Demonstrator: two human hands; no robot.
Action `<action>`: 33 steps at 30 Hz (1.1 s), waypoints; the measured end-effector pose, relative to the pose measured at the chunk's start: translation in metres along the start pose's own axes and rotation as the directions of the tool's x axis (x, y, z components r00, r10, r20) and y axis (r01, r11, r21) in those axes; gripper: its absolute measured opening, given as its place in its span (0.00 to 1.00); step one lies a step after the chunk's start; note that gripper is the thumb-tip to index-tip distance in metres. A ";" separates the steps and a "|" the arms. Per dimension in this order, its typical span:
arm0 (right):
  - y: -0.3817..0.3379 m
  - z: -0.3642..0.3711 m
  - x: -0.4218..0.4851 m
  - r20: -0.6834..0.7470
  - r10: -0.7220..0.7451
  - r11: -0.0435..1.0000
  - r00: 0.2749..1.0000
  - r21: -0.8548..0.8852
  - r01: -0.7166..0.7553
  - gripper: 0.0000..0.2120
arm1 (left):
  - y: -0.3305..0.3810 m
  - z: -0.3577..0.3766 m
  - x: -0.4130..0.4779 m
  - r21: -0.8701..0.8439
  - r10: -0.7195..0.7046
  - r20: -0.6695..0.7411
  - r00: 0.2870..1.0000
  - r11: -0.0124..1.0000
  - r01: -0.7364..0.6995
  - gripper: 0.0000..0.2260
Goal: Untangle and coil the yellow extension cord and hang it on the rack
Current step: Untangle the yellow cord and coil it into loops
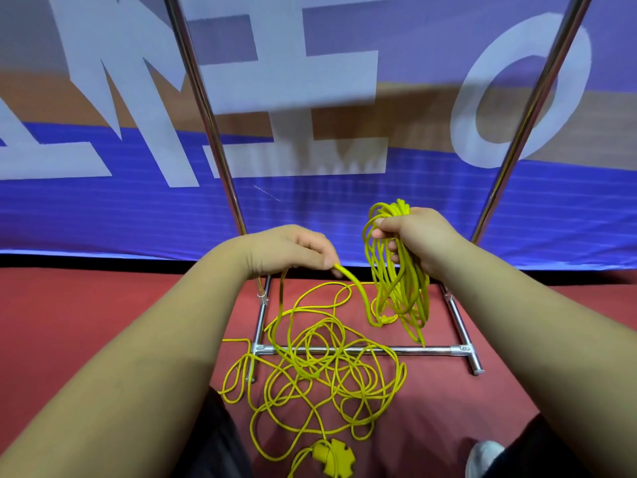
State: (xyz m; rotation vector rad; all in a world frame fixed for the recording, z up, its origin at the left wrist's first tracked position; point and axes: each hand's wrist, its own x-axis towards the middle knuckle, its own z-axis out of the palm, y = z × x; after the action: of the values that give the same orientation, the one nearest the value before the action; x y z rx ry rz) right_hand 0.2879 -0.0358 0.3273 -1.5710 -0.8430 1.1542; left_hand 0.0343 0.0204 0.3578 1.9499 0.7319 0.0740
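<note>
Forearms (pixel 165 339) reach forward from the bottom edge. The right grip (pixel 420 239) is closed around a bunch of loops (pixel 403 294) of the yellow cord (pixel 327 367), which hang below it. The left grip (pixel 293 250) pinches a single strand just beside them. Most of the cord lies tangled on the red floor (pixel 103 322) across the rack (pixel 431 350) base bar, with its socket block (pixel 332 457) nearest the person. A blue banner (pixel 103 208) stands behind.

We see a bare left forearm (pixel 138 357) and a bare right forearm (pixel 537 326). Lower down we make out black cloth (pixel 220 443) over the legs and a pale grey shoe (pixel 482 457).
</note>
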 end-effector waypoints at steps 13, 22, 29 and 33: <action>-0.006 0.034 -0.031 0.349 0.110 0.994 0.931 -0.048 -0.099 0.15 | -0.012 0.004 0.019 -0.071 0.005 -0.490 0.871 0.996 -0.046 0.07; -0.009 0.035 -0.032 0.388 0.102 0.994 0.916 0.006 -0.113 0.15 | -0.014 0.000 0.014 -0.108 0.049 -0.457 0.888 0.988 -0.110 0.08; -0.010 0.029 -0.030 0.447 0.130 0.990 0.885 -0.001 -0.144 0.16 | -0.013 0.004 0.017 -0.084 0.102 -0.496 0.862 0.983 -0.165 0.06; -0.013 0.028 -0.034 0.431 0.129 0.990 0.893 -0.003 -0.142 0.12 | -0.016 0.003 0.021 -0.089 0.063 -0.479 0.876 0.989 -0.120 0.08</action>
State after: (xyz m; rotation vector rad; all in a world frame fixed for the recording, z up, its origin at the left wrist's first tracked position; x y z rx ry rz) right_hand 0.2512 -0.0545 0.3470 -1.3858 -1.0065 1.6470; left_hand 0.0449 0.0339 0.3377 1.8676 0.9279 0.6623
